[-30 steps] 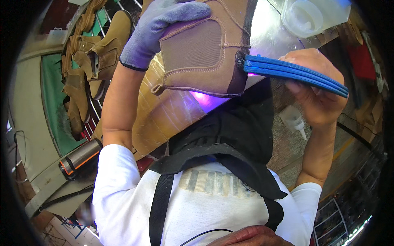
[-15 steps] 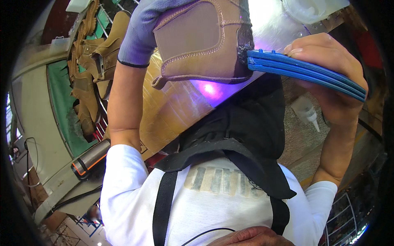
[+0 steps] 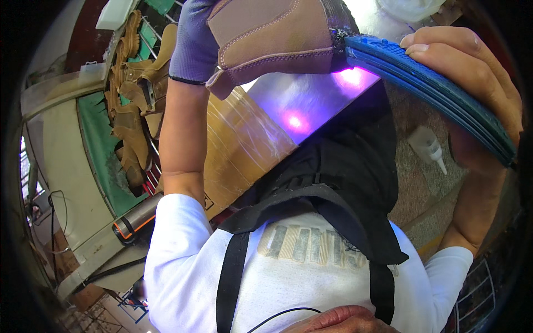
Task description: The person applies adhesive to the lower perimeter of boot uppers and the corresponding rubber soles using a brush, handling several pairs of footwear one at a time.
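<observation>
My left hand (image 3: 195, 45), in a grey-blue knit glove, is closed on a brown pull-on boot (image 3: 283, 47) at the top of the view. White stitching runs along the boot's side panel, and a pull tab sticks out at its lower left. The boot's dark bottom edge faces right. My bare right hand (image 3: 463, 53) grips a long blue sole (image 3: 430, 83) with ridged, layered sides. One end of this sole touches or nearly touches the boot's dark edge. The fingers lie over its top, and part of the hand is hidden behind it.
Several brown boots (image 3: 130, 122) lie on a rack with green cloth at the left. Beneath the boot is a metal-and-cardboard work surface (image 3: 244, 144) lit by purple light. A nozzle bottle (image 3: 425, 141) lies at the right, a clear plastic tub (image 3: 411, 8) at the top.
The boot has moved slightly up in the view and turned a little. The blue sole has tilted more steeply downward to the right, and my right hand has shifted to the right.
</observation>
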Tool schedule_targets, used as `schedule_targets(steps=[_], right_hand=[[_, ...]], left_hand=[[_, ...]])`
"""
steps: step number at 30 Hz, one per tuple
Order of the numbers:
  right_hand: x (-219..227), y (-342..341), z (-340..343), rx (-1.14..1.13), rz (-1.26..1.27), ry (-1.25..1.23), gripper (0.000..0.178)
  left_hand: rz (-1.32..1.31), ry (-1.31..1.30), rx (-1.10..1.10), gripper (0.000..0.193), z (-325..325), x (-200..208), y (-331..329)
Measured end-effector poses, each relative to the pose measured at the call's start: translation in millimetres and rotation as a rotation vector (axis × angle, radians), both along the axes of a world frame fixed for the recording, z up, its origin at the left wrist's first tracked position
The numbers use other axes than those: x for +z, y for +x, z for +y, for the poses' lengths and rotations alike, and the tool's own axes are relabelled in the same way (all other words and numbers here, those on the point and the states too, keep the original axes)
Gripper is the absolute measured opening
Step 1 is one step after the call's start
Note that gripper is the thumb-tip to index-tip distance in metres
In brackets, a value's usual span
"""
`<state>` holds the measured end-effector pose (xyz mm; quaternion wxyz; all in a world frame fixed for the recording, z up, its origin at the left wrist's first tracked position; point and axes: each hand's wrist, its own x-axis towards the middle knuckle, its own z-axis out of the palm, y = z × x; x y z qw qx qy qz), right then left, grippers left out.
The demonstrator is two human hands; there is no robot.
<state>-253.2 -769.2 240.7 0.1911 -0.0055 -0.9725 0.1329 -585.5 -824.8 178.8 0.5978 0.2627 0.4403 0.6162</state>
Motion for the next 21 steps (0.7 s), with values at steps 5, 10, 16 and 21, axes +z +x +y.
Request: schedule_targets(steps=[5, 10, 16, 21], right_hand=[[12, 2, -4, -0.014, 0.021, 0.075, 0.041], [15, 2, -10, -0.067, 0.102, 0.186, 0.039], [3, -2, -8, -0.058, 0.338, 0.263, 0.045], [1, -6, -15, -0.109, 0.396, 0.370, 0.040]], left_hand=[[-0.011, 0.035, 0.008, 0.016, 8, 3, 7], [-0.145, -0.055, -0.086, 0.021, 5, 19, 16], [-0.183, 0.027, -0.146, 0.026, 15, 20, 10], [-0.388, 0.124, -0.348, 0.037, 30, 12, -2]])
